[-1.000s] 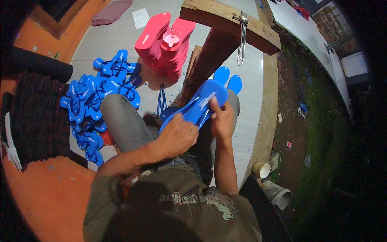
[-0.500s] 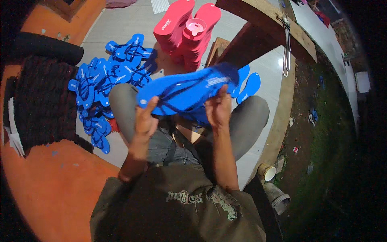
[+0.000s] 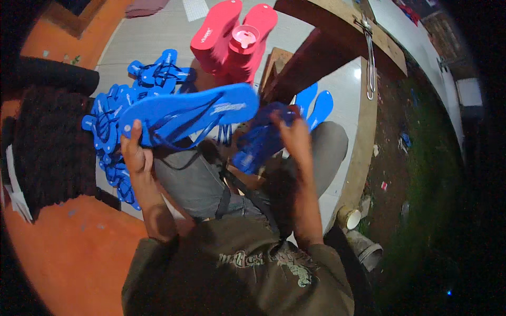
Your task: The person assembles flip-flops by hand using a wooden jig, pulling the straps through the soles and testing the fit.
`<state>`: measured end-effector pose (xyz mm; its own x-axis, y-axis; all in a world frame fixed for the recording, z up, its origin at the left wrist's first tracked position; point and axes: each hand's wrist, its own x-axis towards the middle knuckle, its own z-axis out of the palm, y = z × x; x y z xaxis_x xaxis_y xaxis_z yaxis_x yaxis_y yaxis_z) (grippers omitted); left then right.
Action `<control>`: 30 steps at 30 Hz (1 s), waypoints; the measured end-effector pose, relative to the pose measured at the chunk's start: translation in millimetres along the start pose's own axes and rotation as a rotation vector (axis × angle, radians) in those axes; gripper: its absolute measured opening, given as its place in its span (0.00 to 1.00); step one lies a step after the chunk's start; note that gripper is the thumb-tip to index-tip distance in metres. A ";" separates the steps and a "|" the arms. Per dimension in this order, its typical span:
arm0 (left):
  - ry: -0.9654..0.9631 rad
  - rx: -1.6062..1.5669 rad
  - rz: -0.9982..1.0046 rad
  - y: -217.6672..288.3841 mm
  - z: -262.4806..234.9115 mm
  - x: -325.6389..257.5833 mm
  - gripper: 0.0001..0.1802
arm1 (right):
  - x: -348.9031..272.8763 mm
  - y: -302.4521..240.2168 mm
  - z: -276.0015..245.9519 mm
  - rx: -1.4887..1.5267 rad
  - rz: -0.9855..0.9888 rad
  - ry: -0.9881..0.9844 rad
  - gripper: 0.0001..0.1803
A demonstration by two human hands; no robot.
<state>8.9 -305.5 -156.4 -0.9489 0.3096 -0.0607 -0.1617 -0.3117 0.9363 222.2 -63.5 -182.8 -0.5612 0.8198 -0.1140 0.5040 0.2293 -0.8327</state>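
Observation:
My left hand grips the heel end of a bright blue flip-flop, thumb on top of the sole. Dark blue straps hang from that flip-flop, and its toe end points right. My right hand is closed on a dark blue thing over my lap. Blur and shadow hide whether this is a bundle of straps or another flip-flop. Left of my knees lies a loose heap of strapped blue flip-flops. Beyond my right knee are blue soles without visible straps.
Stacked pink soles stand ahead, with a small pink cup on top. A wooden beam frame with a metal hook tool rises at front right. Black ribbed material lies left. A pale cup stands lower right.
My left hand has carried the flip-flop leftward. My right hand has let go of its other end and now grips the dark blue thing above my lap.

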 end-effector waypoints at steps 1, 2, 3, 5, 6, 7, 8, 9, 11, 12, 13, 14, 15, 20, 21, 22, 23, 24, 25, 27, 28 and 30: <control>-0.058 -0.021 -0.028 -4.4 14.4 5.1 0.19 | -6.6 11.0 -22.7 0.323 0.142 -0.018 0.21; -0.103 -0.038 -0.051 -9.2 23.0 9.7 0.19 | -18.2 1.8 -41.4 0.391 0.075 0.039 0.18; -0.156 -0.058 -0.080 -14.1 33.9 14.5 0.19 | -29.0 6.9 -49.8 0.447 0.090 0.074 0.17; -0.206 -0.122 -0.166 -26.5 58.7 22.2 0.19 | -49.1 14.4 -61.2 0.558 0.108 0.146 0.15; -0.229 -0.149 -0.199 -28.5 69.5 25.0 0.19 | -58.2 13.7 -62.9 0.581 0.139 0.128 0.14; -0.274 -0.107 -0.210 -29.2 77.7 25.2 0.19 | -66.1 13.2 -62.8 0.577 0.133 0.122 0.14; -0.324 -0.063 -0.221 -30.0 86.1 25.4 0.19 | -73.6 13.5 -61.4 0.576 0.128 0.120 0.15; -0.371 -0.020 -0.230 -29.6 91.4 25.1 0.19 | -79.0 13.8 -59.8 0.574 0.122 0.116 0.15; -0.358 0.065 -0.258 -28.1 90.4 19.8 0.20 | -86.9 14.2 -55.4 0.567 0.167 0.106 0.15; -0.370 0.089 -0.265 -29.0 87.5 17.3 0.20 | -91.1 12.1 -52.6 0.610 0.215 0.093 0.16; -0.380 0.112 -0.272 -30.1 84.2 15.2 0.20 | -94.5 11.8 -51.1 0.653 0.263 0.078 0.16; -0.360 0.111 -0.266 -33.0 79.1 16.4 0.21 | -96.7 15.3 -51.1 0.628 0.247 0.057 0.16; -0.339 0.110 -0.259 -36.7 72.7 19.4 0.21 | -98.6 21.0 -51.2 0.604 0.230 0.034 0.16; -0.298 1.721 0.131 -21.1 71.0 6.7 0.30 | -106.5 30.3 -50.9 0.517 0.190 -0.009 0.16; -0.289 1.654 0.142 -25.8 62.0 10.3 0.31 | -108.3 35.2 -49.9 0.514 0.174 -0.004 0.16; -0.280 1.586 0.152 -30.7 52.6 13.7 0.31 | -109.0 37.9 -49.2 0.511 0.159 0.002 0.16; -0.275 1.520 0.156 -27.5 53.8 10.5 0.31 | -110.3 36.5 -49.2 0.551 0.179 -0.004 0.16; -0.341 1.373 0.114 -22.8 54.7 6.8 0.29 | -111.3 32.4 -49.9 0.590 0.199 -0.010 0.16; -0.403 1.225 0.073 -15.6 54.9 2.3 0.27 | -112.4 30.6 -49.7 0.629 0.219 -0.016 0.17; -0.484 1.198 -0.027 -7.8 73.5 -11.3 0.22 | -114.0 43.3 -51.6 0.569 0.221 -0.019 0.20; -0.525 1.337 -0.081 -13.0 83.8 -15.3 0.19 | -113.2 47.8 -53.5 0.546 0.221 -0.015 0.22; -0.609 0.921 -0.235 -51.8 61.8 -15.2 0.18 | -116.7 30.8 -50.8 0.497 0.094 0.059 0.24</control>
<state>48.4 -238.5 -182.6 -0.5907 0.7380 -0.3263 0.1815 0.5155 0.8374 336.6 -125.5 -167.6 -0.4831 0.8565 -0.1816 0.1695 -0.1120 -0.9791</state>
